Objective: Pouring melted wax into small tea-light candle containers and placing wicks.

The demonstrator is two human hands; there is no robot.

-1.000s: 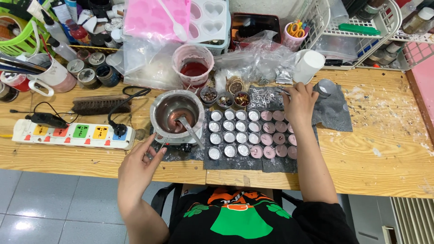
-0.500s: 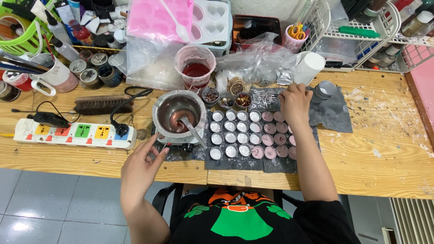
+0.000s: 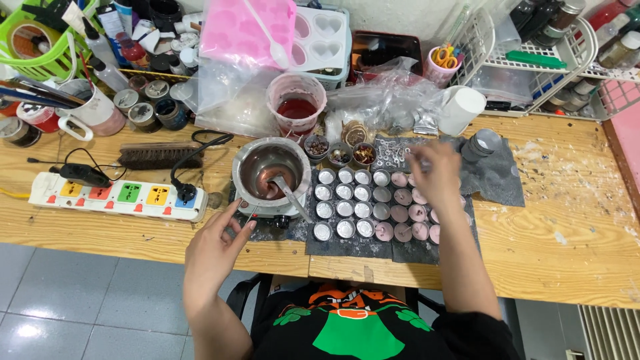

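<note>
My left hand [image 3: 219, 248] hovers at the table's front edge, just before a metal melting pot [image 3: 270, 172] of pink wax with a spoon [image 3: 291, 197] in it. Its thumb and fingers pinch what looks like a thin wick. My right hand [image 3: 437, 175], blurred, is over rows of small round cups on dark mats [image 3: 357, 245]. The left cups [image 3: 343, 200] look white inside and the right ones [image 3: 403, 215] hold pink wax. Its fingertips point toward a scatter of small metal wick tabs [image 3: 393, 155].
A power strip [image 3: 120, 197] and a brush [image 3: 160, 157] lie to the left. Behind the pot stand a plastic cup of red wax [image 3: 297, 107], small bowls [image 3: 340, 155], plastic bags [image 3: 380, 100], silicone moulds [image 3: 250, 27], a white cup [image 3: 462, 110] and a wire rack [image 3: 533, 60].
My right hand has drawn back a little toward me and to the left over the cups. My left hand has stayed near the pot, shifting only slightly.
</note>
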